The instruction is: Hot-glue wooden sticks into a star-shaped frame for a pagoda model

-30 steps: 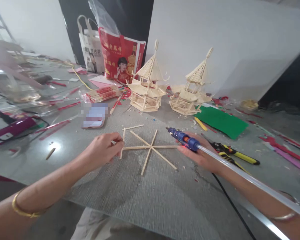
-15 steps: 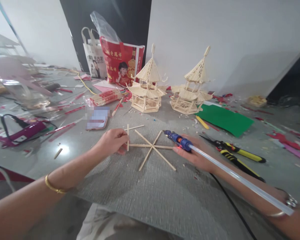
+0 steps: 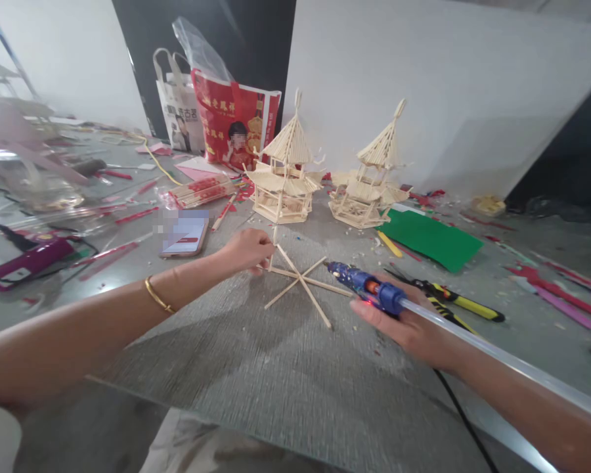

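My left hand [image 3: 250, 251] is closed, its fingertips pinching a short thin wooden stick [image 3: 275, 238] that points away from me. That hand is at the far left of a six-armed star of wooden sticks [image 3: 312, 299] lying on the table, close to two of its arm ends. In my right hand [image 3: 398, 328] is a blue hot glue gun [image 3: 359, 281], with a long clear glue stick [image 3: 477, 335] coming out of its back. The gun's nozzle hovers near the tip of the star's upper right arm; whether they touch, I cannot tell.
Two stick pagodas [image 3: 282, 190] [image 3: 367, 197] stand at the back. To the right lie green card [image 3: 431, 238], a yellow stick [image 3: 390, 244] and yellow-black pliers [image 3: 465, 303]. A phone [image 3: 184, 235], wrapped sticks [image 3: 201, 192], a purple device [image 3: 29, 263] and bags [image 3: 236, 125] are leftward.
My left hand has moved right and away from me with the short stick. The star has turned somewhat clockwise. The glue gun is still in my right hand, slightly further right and nearer.
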`<state>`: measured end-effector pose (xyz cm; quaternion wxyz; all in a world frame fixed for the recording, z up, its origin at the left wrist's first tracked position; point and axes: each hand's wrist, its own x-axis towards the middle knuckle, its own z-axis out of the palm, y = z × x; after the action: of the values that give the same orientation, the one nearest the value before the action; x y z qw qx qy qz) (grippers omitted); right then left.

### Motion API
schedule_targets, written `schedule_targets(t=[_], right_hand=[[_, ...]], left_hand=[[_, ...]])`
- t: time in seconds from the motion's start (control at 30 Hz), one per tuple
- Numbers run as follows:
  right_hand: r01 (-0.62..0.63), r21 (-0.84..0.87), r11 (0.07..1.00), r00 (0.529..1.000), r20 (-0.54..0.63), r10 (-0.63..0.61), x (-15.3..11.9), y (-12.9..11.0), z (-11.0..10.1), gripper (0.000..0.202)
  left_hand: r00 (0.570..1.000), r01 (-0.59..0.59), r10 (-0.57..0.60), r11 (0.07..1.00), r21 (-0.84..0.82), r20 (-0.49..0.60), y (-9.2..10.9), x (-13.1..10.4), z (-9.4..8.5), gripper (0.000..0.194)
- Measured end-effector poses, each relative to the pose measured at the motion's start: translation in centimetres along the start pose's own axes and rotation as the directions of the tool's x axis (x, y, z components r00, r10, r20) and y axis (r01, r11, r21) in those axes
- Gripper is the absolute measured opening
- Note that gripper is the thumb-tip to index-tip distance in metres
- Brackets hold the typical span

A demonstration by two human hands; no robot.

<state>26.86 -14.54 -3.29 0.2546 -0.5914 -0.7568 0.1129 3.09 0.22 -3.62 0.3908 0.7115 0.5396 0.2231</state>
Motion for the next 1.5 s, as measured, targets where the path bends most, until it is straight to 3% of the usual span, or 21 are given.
schedule_targets(t=[0.1, 0.23, 0.33, 0.47, 0.67, 0.87, 1.5], right_hand=[[-0.012, 0.026, 1.000, 0.999, 0.046, 0.010, 0.3, -0.8, 0.1, 0.033], [0.016, 0.033, 0.999, 0.993, 0.120, -0.019, 1.1, -0.9, 1.0, 0.033], [0.040, 0.033, 0.999, 0.988, 0.148, -0.045, 1.6, -0.7, 1.7, 0.031], [0.038, 0.071, 0.997, 0.982, 0.183, -0.050, 1.9, -0.7, 2.3, 0.028], [0.017, 0.027, 0.999, 0.989, 0.147, -0.021, 2.1, -0.6, 2.8, 0.032], [-0.028, 0.089, 0.996, 0.992, 0.125, 0.016, 2.1, -0.5, 3.2, 0.032], [0.044, 0.121, 0.992, 0.992, 0.111, -0.058, 2.2, -0.1, 3.4, 0.031]], left_hand=[[0.996, -0.078, 0.077, 0.996, 0.043, 0.037, 0.1, 0.0, -0.3, 0.009], [0.989, -0.132, 0.135, 0.990, -0.052, 0.063, -1.2, -0.6, -0.8, 0.013], [0.992, -0.110, 0.117, 0.986, -0.124, 0.054, -2.1, -1.0, -1.2, 0.013], [0.996, -0.073, 0.084, 0.976, -0.206, 0.043, -1.9, -1.2, -2.1, 0.010], [0.999, -0.049, 0.046, 0.972, -0.231, -0.015, -1.2, -1.3, -2.8, 0.010], [1.000, -0.012, 0.016, 0.975, -0.223, 0.017, -1.6, -1.2, -2.7, 0.010], [0.999, -0.033, 0.035, 0.983, -0.181, 0.009, -2.4, -0.6, -2.7, 0.010]])
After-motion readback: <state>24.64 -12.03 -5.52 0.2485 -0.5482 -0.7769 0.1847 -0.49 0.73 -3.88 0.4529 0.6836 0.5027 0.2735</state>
